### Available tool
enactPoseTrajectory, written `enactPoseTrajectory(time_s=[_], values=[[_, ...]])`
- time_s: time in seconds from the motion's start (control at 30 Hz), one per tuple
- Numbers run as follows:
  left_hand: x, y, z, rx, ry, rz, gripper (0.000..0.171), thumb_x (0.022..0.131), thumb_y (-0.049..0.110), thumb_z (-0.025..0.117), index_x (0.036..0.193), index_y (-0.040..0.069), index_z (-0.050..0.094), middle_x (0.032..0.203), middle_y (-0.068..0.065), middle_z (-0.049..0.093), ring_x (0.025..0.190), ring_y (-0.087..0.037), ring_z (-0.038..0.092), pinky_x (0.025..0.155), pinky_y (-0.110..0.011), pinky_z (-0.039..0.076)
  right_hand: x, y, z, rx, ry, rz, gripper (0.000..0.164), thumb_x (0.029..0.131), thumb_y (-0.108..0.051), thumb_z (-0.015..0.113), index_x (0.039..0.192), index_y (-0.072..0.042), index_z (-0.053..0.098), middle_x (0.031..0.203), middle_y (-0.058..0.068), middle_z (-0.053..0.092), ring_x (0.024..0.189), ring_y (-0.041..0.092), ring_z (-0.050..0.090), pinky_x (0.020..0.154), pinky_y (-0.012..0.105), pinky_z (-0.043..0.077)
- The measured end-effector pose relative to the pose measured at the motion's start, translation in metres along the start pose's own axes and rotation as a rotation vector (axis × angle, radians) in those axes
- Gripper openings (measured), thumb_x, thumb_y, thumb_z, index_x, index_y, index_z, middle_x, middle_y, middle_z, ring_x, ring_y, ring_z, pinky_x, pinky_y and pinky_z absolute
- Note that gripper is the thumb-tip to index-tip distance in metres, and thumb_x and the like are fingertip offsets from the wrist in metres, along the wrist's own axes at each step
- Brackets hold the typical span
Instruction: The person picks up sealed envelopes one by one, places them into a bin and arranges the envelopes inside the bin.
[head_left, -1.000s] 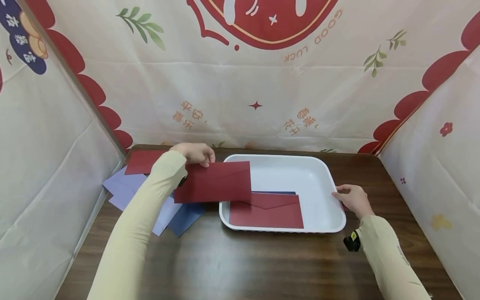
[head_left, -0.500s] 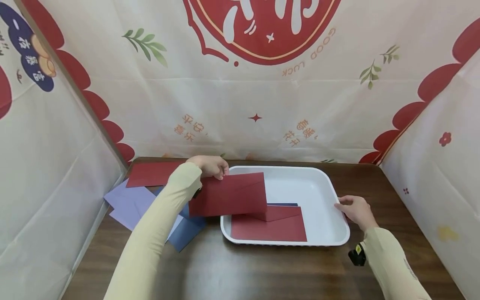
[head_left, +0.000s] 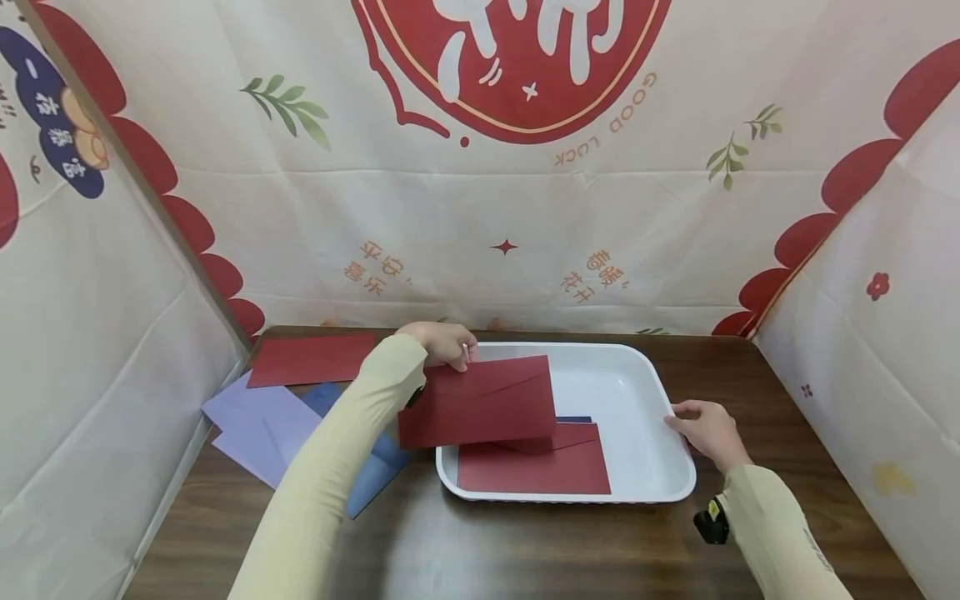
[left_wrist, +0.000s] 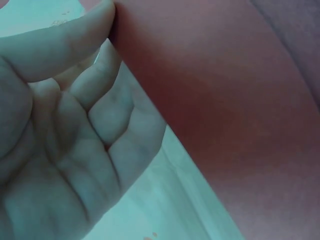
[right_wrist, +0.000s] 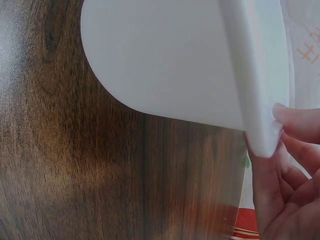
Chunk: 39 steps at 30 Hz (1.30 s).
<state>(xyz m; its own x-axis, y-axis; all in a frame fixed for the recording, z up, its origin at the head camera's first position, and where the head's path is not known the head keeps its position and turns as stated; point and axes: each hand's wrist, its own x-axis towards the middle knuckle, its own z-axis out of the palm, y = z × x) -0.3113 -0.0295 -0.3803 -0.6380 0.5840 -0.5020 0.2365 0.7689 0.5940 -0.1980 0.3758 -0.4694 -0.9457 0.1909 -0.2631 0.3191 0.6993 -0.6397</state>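
My left hand [head_left: 444, 342] pinches the upper edge of a dark red envelope [head_left: 480, 404], thumb on its near face. That envelope hangs over the left part of a white tray [head_left: 645, 417] and covers some of it. In the left wrist view the thumb presses the edge of the red envelope [left_wrist: 215, 100]. My right hand [head_left: 708, 429] grips the tray's right rim; in the right wrist view its thumb and fingers pinch the white rim [right_wrist: 257, 100]. Inside the tray lies another red envelope [head_left: 536, 471], with a dark blue edge [head_left: 574, 419] showing behind it.
Left of the tray, a red envelope [head_left: 311, 360], light purple envelopes [head_left: 262, 425] and blue envelopes [head_left: 371, 483] lie on the brown wooden table [head_left: 540, 550], partly under my left arm. A printed cloth [head_left: 420, 208] stands behind the table and on both sides.
My left hand has carried the red envelope rightward, further over the tray. More of the envelopes at the left shows now. The right hand stays on the rim, and the whole view has shifted slightly.
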Motion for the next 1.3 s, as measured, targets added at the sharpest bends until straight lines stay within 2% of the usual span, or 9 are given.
enactPoseTrajectory(time_s=[0.17,0.33,0.77,1.03,1.3], values=[[0.002,0.009,-0.002,0.060,0.007,0.010,0.010,0.089,0.004,0.053,0.098,0.007,0.056,0.085,-0.004,0.054,0.066,-0.013,0.047,0.059,-0.024,0.042,0.004,-0.004,0.000,0.003,0.002,-0.007,0.048,0.085,-0.028,0.063,0.116,0.008,0.054,0.110,0.031,0.053,0.073,0.022,0.058,0.063,0.036,0.052],[0.011,0.018,0.004,0.048,-0.015,0.036,0.012,0.089,0.004,0.052,0.100,0.007,0.056,0.086,-0.003,0.056,0.071,-0.012,0.051,0.062,-0.024,0.044,0.004,-0.005,-0.001,-0.007,0.008,-0.002,0.047,0.084,-0.027,0.064,0.115,0.008,0.054,0.108,0.031,0.053,0.071,0.021,0.057,0.062,0.035,0.052],[0.031,0.038,0.021,0.043,-0.035,0.074,0.012,0.089,0.002,0.053,0.099,0.006,0.057,0.084,-0.003,0.053,0.069,-0.011,0.050,0.061,-0.022,0.043,-0.002,0.000,-0.003,-0.009,0.013,0.007,0.046,0.084,-0.026,0.064,0.114,0.008,0.055,0.110,0.032,0.052,0.073,0.022,0.057,0.064,0.035,0.052],[0.042,0.049,0.037,0.038,-0.030,0.075,0.010,0.086,0.001,0.055,0.092,0.008,0.058,0.082,-0.003,0.054,0.065,-0.011,0.049,0.058,-0.023,0.042,-0.005,0.005,-0.002,0.002,0.017,0.001,0.047,0.083,-0.027,0.065,0.113,0.008,0.055,0.108,0.031,0.053,0.071,0.020,0.057,0.063,0.034,0.052],[0.046,0.054,0.054,-0.025,-0.062,0.072,0.011,0.086,-0.005,0.053,0.089,0.005,0.057,0.075,-0.002,0.051,0.061,-0.012,0.048,0.057,-0.023,0.040,0.000,0.006,0.000,-0.003,0.035,-0.001,0.045,0.083,-0.025,0.066,0.110,0.009,0.056,0.101,0.030,0.056,0.068,0.019,0.057,0.061,0.034,0.051]])
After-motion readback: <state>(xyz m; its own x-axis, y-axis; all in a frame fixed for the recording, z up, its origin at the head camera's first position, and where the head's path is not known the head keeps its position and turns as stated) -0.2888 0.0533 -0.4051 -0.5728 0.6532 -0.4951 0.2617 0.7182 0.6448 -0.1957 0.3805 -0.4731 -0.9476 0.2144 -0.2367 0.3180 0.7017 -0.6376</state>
